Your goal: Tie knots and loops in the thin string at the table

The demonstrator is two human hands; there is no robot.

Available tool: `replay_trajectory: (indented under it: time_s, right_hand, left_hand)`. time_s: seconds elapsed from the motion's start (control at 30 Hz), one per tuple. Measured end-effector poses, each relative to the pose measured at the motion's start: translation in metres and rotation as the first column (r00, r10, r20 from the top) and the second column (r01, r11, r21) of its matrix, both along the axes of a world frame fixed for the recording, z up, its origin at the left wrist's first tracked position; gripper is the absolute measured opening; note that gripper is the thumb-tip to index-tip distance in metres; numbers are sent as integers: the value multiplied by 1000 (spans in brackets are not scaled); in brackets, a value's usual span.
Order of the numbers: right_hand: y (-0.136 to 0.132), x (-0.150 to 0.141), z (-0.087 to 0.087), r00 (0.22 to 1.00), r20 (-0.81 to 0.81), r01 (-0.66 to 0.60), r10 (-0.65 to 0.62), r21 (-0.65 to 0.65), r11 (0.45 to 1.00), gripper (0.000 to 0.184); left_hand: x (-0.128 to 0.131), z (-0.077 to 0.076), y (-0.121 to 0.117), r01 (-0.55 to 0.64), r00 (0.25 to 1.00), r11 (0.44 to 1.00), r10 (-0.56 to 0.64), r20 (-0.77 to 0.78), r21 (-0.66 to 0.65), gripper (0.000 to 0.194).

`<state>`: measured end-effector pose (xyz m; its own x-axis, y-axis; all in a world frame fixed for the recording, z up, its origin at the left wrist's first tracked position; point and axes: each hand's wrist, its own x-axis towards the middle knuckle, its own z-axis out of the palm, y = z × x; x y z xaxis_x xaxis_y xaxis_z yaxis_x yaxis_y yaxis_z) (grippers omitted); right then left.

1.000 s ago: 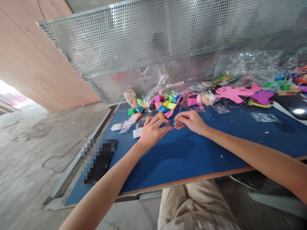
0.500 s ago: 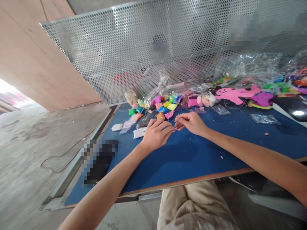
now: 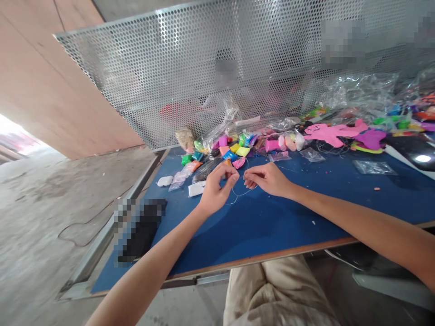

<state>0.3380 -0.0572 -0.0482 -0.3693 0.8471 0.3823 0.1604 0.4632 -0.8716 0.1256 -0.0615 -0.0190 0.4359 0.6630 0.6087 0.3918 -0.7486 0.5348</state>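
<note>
A thin, pale thread [image 3: 242, 194] hangs in a loose curve below my two hands, above the blue table. My left hand [image 3: 219, 188] pinches with thumb and forefinger, and the thread runs from near those fingertips. A small gap away, my right hand [image 3: 267, 177] has its thumb and fingers pressed together on the thread too. Whether the fingertips hold anything else is too small to tell. Just behind my hands lie a pink packet [image 3: 239, 163] and an orange one [image 3: 227, 162], the latter partly hidden by my left hand.
Several colourful packets and clear plastic bags [image 3: 356, 90] line the back, against a perforated metal panel [image 3: 190, 59]. A pink figure-shaped piece [image 3: 335, 132] lies at the back right. A white case [image 3: 165, 181], a white box [image 3: 196, 189] and a dark, blurred-out object [image 3: 144, 228] are on the left.
My hands have moved slightly apart. The left hand has turned from fingers laid over to an upright pinch, and the thread now shows looping beneath the hands.
</note>
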Motion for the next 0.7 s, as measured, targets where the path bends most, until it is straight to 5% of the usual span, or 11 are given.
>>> replay_trajectory:
  time_s: [0.2, 0.4, 0.53, 0.7]
  right_hand:
    - [-4, -5, -1, 997, 72, -26, 19, 93, 995, 29]
    - [-2, -1, 1, 996, 45, -83, 82, 27, 996, 31]
    - [3, 4, -2, 991, 83, -112, 108, 48, 993, 30]
    - [5, 7, -4, 982, 169, -116, 90, 153, 981, 25]
  left_hand:
    - [-1, -2, 3, 22, 997, 996, -16, 73, -82, 23]
    - [-2, -7, 6, 80, 981, 982, -46, 188, -173, 39]
    - [-4, -10, 9, 227, 959, 921, -154, 239, -318, 63]
    - [-6, -9, 11, 326, 925, 824, -177, 335, -464, 44]
